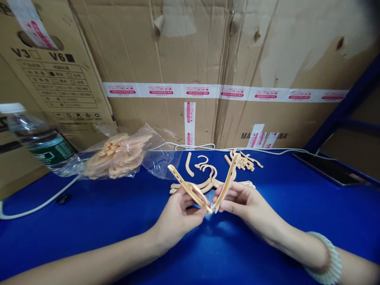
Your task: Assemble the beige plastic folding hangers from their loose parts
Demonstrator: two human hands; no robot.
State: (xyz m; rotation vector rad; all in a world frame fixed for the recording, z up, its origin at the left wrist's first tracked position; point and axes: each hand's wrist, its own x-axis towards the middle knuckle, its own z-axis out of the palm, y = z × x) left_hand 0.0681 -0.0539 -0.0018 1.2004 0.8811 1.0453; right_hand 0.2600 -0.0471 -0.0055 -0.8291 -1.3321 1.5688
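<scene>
My left hand is closed on a beige plastic hanger arm, with a curved piece, perhaps a hook, alongside it. Another beige hanger arm is pinched in my right hand, tilted up and to the right. The lower ends of the two arms meet or nearly meet between my fingers, forming a V; whether they are joined I cannot tell. Just behind my hands, assembled hangers with hooks lie on the blue table. A loose hanger arm and a loose hook lie beyond them.
A clear plastic bag full of beige hanger parts sits at the left, beside a water bottle. More small parts are piled at the back right, near a phone. White cables run along the cardboard boxes behind.
</scene>
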